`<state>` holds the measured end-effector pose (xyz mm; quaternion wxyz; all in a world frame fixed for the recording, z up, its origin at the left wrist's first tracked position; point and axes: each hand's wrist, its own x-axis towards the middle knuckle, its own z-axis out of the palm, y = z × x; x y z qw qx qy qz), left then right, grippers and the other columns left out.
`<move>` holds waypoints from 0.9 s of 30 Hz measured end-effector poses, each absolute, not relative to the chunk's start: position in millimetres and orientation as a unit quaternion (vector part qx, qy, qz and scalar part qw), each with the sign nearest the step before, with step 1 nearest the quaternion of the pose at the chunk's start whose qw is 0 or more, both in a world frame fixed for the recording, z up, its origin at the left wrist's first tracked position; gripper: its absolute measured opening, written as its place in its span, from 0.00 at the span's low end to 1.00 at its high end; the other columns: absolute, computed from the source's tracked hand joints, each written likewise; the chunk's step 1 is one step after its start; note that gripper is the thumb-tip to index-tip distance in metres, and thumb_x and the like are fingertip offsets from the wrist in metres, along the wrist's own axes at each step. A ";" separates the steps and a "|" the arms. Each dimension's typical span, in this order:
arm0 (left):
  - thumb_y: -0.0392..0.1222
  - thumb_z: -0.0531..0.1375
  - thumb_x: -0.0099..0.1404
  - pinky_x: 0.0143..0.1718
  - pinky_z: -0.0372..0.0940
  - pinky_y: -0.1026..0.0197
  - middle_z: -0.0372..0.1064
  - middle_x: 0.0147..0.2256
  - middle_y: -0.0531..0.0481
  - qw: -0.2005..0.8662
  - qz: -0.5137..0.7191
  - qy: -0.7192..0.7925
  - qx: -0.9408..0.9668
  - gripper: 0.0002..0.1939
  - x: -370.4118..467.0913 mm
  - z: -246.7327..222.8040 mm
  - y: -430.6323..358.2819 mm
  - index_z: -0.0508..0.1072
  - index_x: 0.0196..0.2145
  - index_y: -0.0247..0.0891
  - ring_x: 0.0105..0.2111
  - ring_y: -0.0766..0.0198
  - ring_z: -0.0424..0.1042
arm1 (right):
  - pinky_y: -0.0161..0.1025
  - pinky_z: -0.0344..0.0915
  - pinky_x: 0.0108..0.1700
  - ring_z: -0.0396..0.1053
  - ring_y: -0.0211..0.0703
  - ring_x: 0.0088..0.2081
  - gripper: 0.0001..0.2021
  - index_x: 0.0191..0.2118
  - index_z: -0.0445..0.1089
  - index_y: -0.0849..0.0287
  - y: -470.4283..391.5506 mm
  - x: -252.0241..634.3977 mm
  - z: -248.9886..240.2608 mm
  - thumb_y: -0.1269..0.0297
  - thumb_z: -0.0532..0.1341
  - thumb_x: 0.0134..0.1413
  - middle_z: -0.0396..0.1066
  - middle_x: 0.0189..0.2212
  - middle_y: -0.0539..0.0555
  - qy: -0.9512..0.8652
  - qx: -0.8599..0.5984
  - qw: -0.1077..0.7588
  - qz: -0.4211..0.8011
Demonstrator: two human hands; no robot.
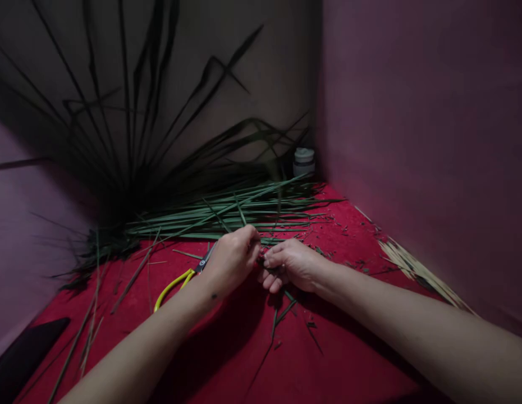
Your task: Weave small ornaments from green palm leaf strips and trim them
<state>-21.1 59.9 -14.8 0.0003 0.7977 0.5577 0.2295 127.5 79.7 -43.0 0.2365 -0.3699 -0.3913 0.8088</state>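
The left hand [231, 264] and the right hand [292, 264] met at the centre of the red cloth-covered surface [227, 359]. Between them they held a short piece of narrow dark green leaf strip [261, 260]. The fingers of both hands were curled inward and pressed onto this strip; the exact pinch points were hidden by the knuckles.

Step in hand, as judged: working or splitting a single strip at close range, both hands sharing the grip.

A pair of yellow-handled scissors [177, 283] lay on the cloth, partly under the left wrist. A bundle of long green leaf blades [227, 216] lay just beyond the hands. A sheaf of pale dried strips [416, 272] lay at the right, against the wall. A small white-lidded jar [303, 161] stood in the far corner.

Next move, as judged: required a firm hold on one side while the other drew along the strip, with the scissors within reach.
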 end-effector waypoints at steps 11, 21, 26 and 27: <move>0.34 0.47 0.67 0.22 0.55 0.67 0.67 0.29 0.52 -0.158 0.161 0.447 0.866 0.12 -42.6 -22.7 58.5 0.69 0.37 0.40 0.24 0.69 0.66 | 0.27 0.65 0.21 0.67 0.34 0.19 0.02 0.28 0.66 0.68 90.8 134.9 -46.0 0.78 0.56 0.46 0.67 0.19 0.55 -0.361 -0.292 0.220 0.858; 0.35 0.52 0.64 0.23 0.58 0.64 0.67 0.28 0.49 -0.275 0.106 0.386 0.874 0.07 -50.1 -29.1 61.5 0.69 0.34 0.36 0.25 0.65 0.65 | 0.35 0.71 0.31 0.72 0.40 0.24 0.07 0.33 0.66 0.70 91.5 135.9 -47.3 0.82 0.53 0.49 0.70 0.23 0.57 -0.346 -0.283 0.222 0.866; 0.35 0.51 0.65 0.24 0.60 0.63 0.66 0.29 0.48 -0.271 0.101 0.379 0.879 0.08 -50.2 -31.9 61.1 0.69 0.34 0.36 0.25 0.64 0.65 | 0.39 0.72 0.33 0.73 0.41 0.24 0.13 0.37 0.62 0.65 91.4 134.1 -49.4 0.84 0.52 0.45 0.70 0.24 0.55 -0.354 -0.301 0.224 0.857; 0.35 0.50 0.66 0.25 0.60 0.63 0.66 0.29 0.48 -0.276 0.101 0.373 0.880 0.08 -50.6 -32.2 60.9 0.69 0.35 0.36 0.26 0.63 0.65 | 0.41 0.72 0.33 0.73 0.42 0.24 0.14 0.37 0.61 0.64 91.7 134.1 -50.2 0.85 0.52 0.44 0.70 0.23 0.53 -0.352 -0.301 0.228 0.856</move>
